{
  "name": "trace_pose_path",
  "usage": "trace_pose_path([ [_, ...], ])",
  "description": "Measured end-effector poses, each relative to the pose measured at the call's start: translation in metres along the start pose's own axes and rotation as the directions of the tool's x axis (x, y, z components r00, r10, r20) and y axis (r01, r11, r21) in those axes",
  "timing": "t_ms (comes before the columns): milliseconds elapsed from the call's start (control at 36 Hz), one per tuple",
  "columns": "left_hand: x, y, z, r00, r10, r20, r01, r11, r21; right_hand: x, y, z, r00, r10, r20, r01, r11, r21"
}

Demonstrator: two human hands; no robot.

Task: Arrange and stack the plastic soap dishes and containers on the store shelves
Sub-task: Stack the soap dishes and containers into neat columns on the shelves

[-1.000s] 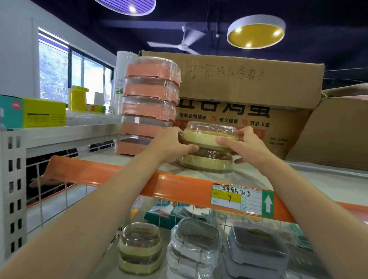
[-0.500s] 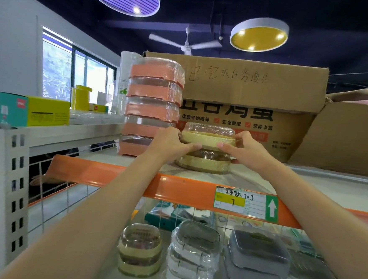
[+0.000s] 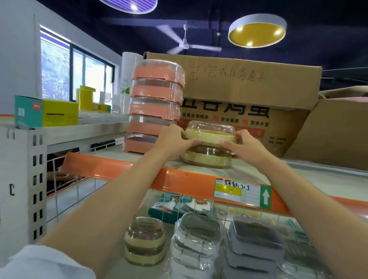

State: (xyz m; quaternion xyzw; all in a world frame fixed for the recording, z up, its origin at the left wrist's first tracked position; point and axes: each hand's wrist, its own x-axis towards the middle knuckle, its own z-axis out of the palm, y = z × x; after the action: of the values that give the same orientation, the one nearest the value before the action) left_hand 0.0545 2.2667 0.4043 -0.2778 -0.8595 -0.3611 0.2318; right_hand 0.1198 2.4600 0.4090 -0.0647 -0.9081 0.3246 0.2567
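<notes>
Pink stack of dishes (image 3: 155,106) stands tall at the left on the top shelf (image 3: 197,181). Just beside it, left hand (image 3: 174,139) and right hand (image 3: 246,149) grip the ends of a yellow soap dish (image 3: 210,135), level, long axis left-to-right, seated on another yellow dish (image 3: 207,159). Cardboard boxes (image 3: 252,83) wall the back; a price tag (image 3: 241,192) marks the shelf edge.
</notes>
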Motion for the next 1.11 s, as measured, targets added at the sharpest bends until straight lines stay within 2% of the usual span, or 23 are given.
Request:
trace_pose_path([
  [278,0.000,-0.002,0.001,1.000,-0.001,0.012,0.001,0.999,-0.054,-0.005,0.000,-0.003,0.998,-0.054,0.018,0.055,0.996,-0.071],
  [667,0.001,0.002,0.005,1.000,0.020,-0.021,-0.017,0.994,0.111,-0.004,-0.001,-0.003,0.997,-0.077,0.019,0.078,0.988,-0.135],
  [778,-0.004,0.006,-0.002,0.999,0.008,0.032,-0.012,0.990,0.138,-0.006,-0.006,-0.005,0.998,-0.041,0.054,0.049,0.988,-0.147],
  [889,-0.013,0.006,-0.016,0.997,0.018,0.071,-0.031,0.981,0.191,-0.016,-0.010,-0.010,0.997,-0.035,0.064,0.050,0.966,-0.252],
  [1000,-0.026,0.002,-0.025,0.995,0.094,0.016,-0.094,0.941,0.324,-0.037,-0.017,-0.016,0.991,-0.133,0.009,0.124,0.901,-0.415],
  [1111,-0.051,0.003,-0.029,0.970,0.239,-0.052,-0.193,0.879,0.437,-0.068,-0.031,-0.014,0.931,-0.365,-0.015,0.297,0.779,-0.553],
])
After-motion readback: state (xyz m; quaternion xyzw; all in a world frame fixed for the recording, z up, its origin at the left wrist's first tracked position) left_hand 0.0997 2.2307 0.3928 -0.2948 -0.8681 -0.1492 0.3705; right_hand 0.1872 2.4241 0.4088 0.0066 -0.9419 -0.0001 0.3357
